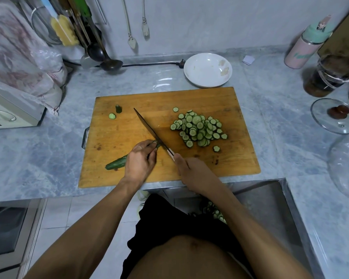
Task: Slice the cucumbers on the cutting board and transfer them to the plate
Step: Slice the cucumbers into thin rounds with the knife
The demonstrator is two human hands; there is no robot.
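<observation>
On the grey marble counter (129, 81) one cutting board (189, 101) carries one cucumber (116, 163), gripped by the left hand (139, 162), slanting near-left to far-right, while the right hand (195, 174) grips, seemingly, one knife (149, 129) beside a slice pile (198, 129).

Bare-armed person in dark shorts

Both forearms were bare, without sleeves, and the torso was uncovered. The left hand (138, 162) wore a thin pale ring (139, 147) on one finger; the right hand (191, 174) showed no ring. Loose black fabric shorts (169, 220) with crumpled folds sat at the waist.
</observation>
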